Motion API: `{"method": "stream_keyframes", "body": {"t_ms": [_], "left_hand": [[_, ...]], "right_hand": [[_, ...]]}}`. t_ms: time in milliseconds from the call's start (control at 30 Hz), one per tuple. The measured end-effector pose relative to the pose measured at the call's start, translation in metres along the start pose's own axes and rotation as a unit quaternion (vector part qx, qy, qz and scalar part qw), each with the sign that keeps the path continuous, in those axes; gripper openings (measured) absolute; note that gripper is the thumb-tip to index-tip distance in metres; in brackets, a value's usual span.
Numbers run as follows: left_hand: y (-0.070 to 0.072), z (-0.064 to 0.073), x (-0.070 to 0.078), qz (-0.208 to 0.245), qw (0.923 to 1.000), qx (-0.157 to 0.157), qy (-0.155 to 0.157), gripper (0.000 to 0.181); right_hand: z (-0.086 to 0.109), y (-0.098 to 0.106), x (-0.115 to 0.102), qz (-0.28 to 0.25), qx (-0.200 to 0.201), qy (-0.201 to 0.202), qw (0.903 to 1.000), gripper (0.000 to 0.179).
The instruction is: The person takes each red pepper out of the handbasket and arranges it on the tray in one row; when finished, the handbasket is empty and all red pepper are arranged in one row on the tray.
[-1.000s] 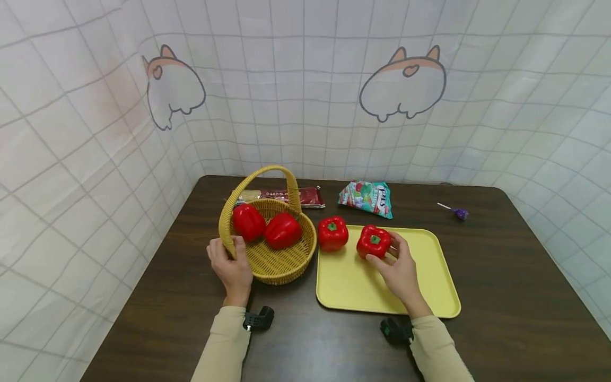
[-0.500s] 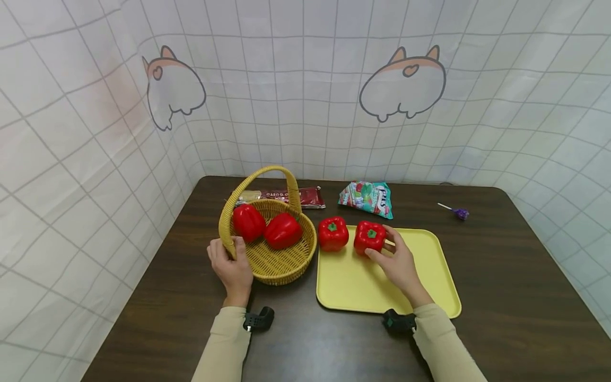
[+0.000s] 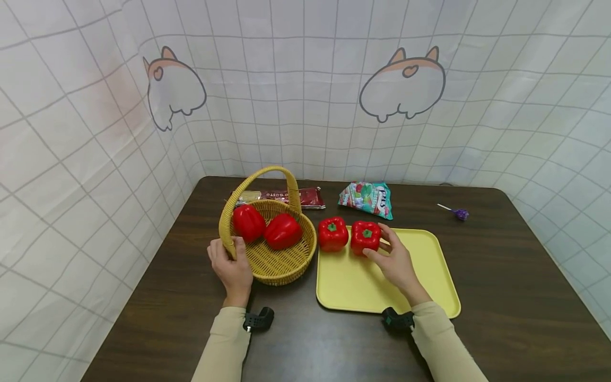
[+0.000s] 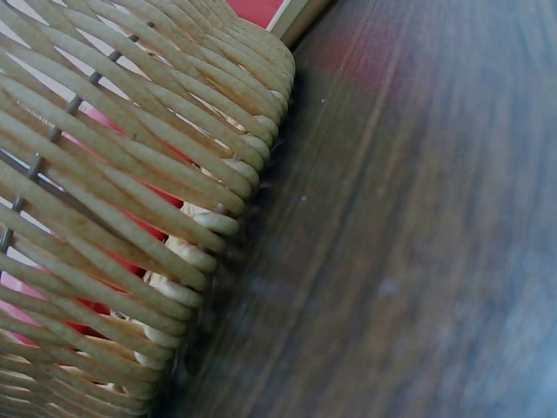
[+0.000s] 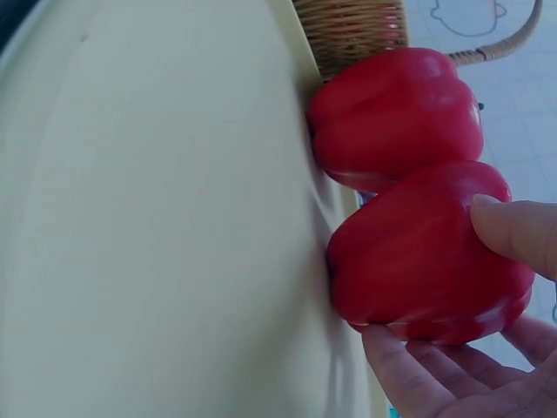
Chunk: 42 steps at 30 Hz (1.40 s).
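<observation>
My left hand grips the base of the handle of a yellow wicker basket at its left rim. Two red bell peppers lie on their sides in the basket: one at left, one in the middle. In the left wrist view only the woven wall and the table show; the hand is out of that picture. My right hand holds a red bell pepper between thumb and fingers, low over the yellow tray. Beside it, at the tray's back left corner, sits another bell pepper, stem up.
Behind the basket lies a dark red packet. A teal candy bag rests behind the tray, and a purple lollipop lies at the back right. A white grid-patterned curtain stands along the table's far edge.
My right hand has shifted left and slightly back with the bell pepper, bringing it close to the one in the tray's corner. The left hand and basket have stayed put.
</observation>
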State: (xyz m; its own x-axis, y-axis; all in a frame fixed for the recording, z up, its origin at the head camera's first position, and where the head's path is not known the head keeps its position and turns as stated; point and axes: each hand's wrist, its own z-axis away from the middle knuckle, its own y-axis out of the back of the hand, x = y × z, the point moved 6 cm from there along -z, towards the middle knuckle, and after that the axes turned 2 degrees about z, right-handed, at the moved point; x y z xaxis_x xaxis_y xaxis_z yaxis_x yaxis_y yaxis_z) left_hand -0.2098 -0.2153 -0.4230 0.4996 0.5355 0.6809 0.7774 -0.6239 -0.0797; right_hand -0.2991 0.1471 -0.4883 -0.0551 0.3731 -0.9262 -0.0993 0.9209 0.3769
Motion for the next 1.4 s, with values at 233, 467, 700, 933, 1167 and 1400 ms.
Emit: {"method": "stream_keyframes", "body": {"t_ms": [233,467,700,933,1167,1400], "left_hand": [[-0.001,0.000,-0.002,0.000,1.0000,-0.005,-0.004,0.010],[0.000,0.001,-0.003,0.001,1.0000,-0.004,0.001,0.011],[0.000,0.001,-0.003,-0.004,1.0000,-0.005,0.004,0.013],[-0.001,0.001,-0.001,-0.002,0.9999,-0.010,0.010,0.009],[-0.001,-0.001,0.000,-0.003,1.0000,-0.003,0.000,0.010],[0.000,0.006,-0.031,-0.032,0.9993,0.000,0.017,0.010]], "right_hand": [[0.000,-0.003,-0.004,0.012,-0.001,-0.004,0.9999,0.078],[-0.003,-0.007,-0.002,0.002,-0.005,-0.008,1.0000,0.078],[-0.002,-0.006,0.000,-0.007,-0.008,-0.019,0.9998,0.084],[0.007,0.007,-0.008,0.003,0.021,-0.018,0.9996,0.079],[0.018,0.018,-0.033,-0.033,0.144,0.039,0.9883,0.052],[0.048,-0.021,-0.105,-0.114,0.122,0.098,0.9811,0.036]]}}
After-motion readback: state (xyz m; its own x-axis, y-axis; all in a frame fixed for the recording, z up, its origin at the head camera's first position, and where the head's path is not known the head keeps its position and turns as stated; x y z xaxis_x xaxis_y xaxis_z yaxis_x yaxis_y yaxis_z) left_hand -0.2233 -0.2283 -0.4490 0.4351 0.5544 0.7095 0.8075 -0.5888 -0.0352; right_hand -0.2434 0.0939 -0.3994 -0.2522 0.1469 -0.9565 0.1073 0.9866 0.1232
